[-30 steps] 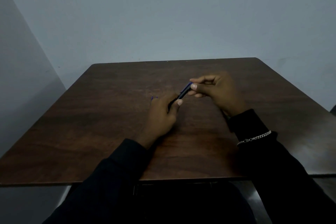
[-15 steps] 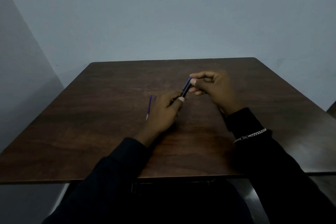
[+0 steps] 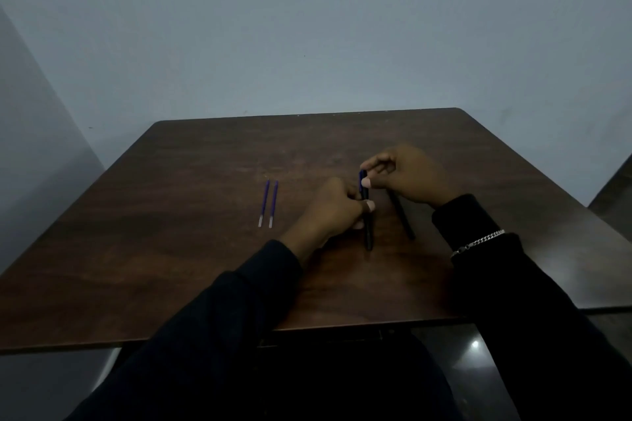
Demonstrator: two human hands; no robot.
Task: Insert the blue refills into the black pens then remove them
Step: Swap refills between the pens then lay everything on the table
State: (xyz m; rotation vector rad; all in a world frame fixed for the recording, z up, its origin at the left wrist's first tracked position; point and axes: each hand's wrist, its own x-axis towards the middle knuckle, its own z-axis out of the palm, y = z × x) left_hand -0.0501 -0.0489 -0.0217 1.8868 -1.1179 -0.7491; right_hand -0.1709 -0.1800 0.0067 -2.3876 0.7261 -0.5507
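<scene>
My left hand (image 3: 333,208) grips a black pen (image 3: 368,232) near its upper half; the pen stands nearly upright over the dark wooden table (image 3: 191,249). My right hand (image 3: 407,176) pinches the top of a blue refill (image 3: 361,178) that sticks out of the pen's upper end. A second black pen (image 3: 403,219) lies on the table below my right hand, partly hidden by it. Two more blue refills (image 3: 268,203) lie side by side on the table to the left of my hands.
A silver chain bracelet (image 3: 478,243) sits on my right wrist. The table's near edge (image 3: 205,338) runs across the lower view, with grey walls behind and to the left.
The pen has swung from a slant to nearly upright. My hands have shifted right, and both loose refills and the second pen now show.
</scene>
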